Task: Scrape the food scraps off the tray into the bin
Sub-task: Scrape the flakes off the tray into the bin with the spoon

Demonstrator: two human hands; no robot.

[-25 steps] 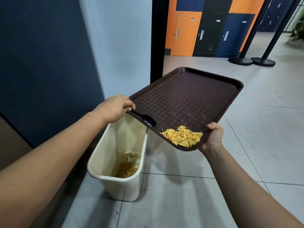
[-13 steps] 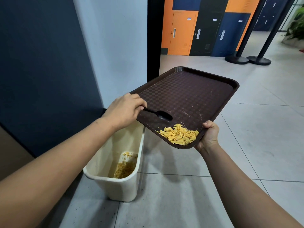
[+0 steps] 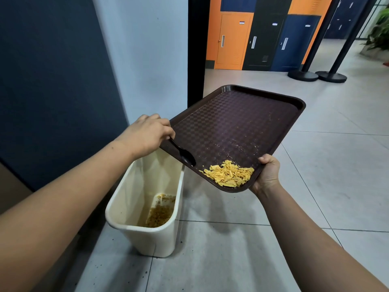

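Since 0.5 s ago, spoon [image 3: 183, 155] pulled back to tray [image 3: 235, 123] left edge; scraps [image 3: 230, 173] unmoved at near corner, so nothing scraped yet. Left hand [image 3: 147, 134] closed on spoon; right hand [image 3: 266, 173] gripping corner. Tray tilted down toward person, long axis running away right, beside bin [image 3: 143, 228], not above.

Single head-worn camera looks forward and down, close above both outstretched forearms.

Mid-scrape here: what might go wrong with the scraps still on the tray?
1. The yellow scraps sit at the tray's near corner, over bare floor rather than the bin; they may spill.
2. The right hand grips only that corner, so the tilted tray could twist.
3. The spoon in the left hand may flick flakes out.
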